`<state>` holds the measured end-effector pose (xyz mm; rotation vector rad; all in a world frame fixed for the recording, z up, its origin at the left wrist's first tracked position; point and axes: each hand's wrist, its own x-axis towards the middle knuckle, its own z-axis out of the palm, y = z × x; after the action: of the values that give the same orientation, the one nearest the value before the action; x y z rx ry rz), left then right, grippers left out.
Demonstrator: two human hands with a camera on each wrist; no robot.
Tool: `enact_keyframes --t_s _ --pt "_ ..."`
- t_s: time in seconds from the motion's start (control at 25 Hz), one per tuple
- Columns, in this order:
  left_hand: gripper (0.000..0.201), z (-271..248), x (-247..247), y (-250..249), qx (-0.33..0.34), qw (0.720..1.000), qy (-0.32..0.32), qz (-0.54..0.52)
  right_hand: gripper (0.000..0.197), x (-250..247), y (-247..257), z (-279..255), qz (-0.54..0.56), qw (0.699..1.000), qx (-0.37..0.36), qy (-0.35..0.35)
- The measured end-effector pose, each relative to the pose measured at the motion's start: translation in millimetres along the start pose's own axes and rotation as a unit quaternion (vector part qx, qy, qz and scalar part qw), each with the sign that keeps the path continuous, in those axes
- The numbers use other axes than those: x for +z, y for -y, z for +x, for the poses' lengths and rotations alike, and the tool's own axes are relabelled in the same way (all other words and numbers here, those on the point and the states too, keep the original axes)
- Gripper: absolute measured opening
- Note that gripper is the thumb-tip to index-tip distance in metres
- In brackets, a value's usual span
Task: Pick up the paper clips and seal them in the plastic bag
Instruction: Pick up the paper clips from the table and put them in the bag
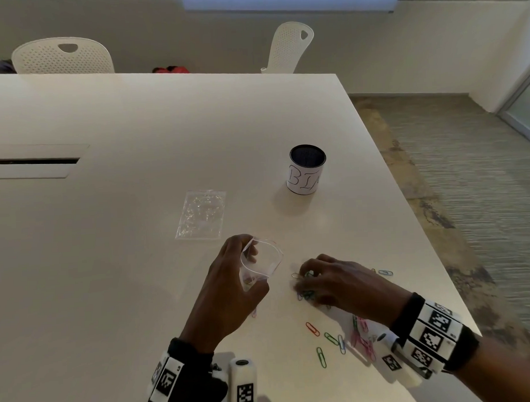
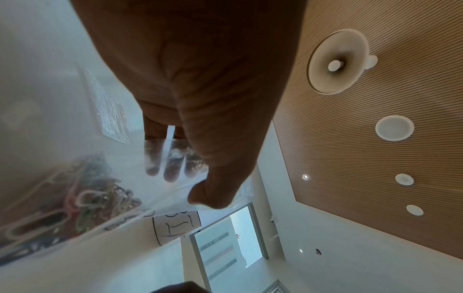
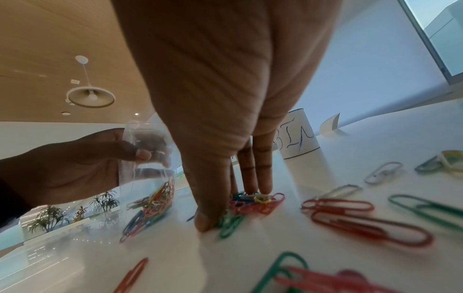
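Note:
My left hand (image 1: 230,280) grips a small clear plastic bag (image 1: 261,261) just above the white table, its mouth held open toward the right. Several coloured paper clips (image 2: 82,198) lie in the bottom of the bag (image 3: 148,178). To its right, my right hand (image 1: 308,283) is down on the table, thumb and fingertips (image 3: 265,186) pinching a cluster of clips (image 3: 260,202). More loose clips (image 1: 331,338) in red, green, blue and pink lie scattered near my right wrist.
A black cup with a white label reading BIN (image 1: 306,169) stands behind the hands. A stack of spare clear bags (image 1: 201,214) lies flat to its left. The table's right edge (image 1: 408,202) runs close to my right arm. Two white chairs stand at the far side.

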<state>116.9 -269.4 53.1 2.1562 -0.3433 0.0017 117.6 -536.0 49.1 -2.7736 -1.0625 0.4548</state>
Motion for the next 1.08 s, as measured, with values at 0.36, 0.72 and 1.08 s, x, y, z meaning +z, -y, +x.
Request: enact_keyframes --t_s 0.36,0.72,1.08 --pt "0.058 -0.7 0.1 0.6 0.001 1.000 -0.003 0.005 0.026 7.9 3.8 6.5 -0.004 0.998 0.047 -0.050" --pt "0.056 -2.4 -0.1 -0.3 0.000 1.000 -0.007 -0.001 0.009 -4.7 -26.7 2.9 0.173 0.962 0.148 -0.149" --pt "0.055 -1.7 1.9 -2.1 0.015 1.000 -0.002 -0.002 0.016 -65.2 23.5 1.3 0.564 0.757 0.157 -0.290"
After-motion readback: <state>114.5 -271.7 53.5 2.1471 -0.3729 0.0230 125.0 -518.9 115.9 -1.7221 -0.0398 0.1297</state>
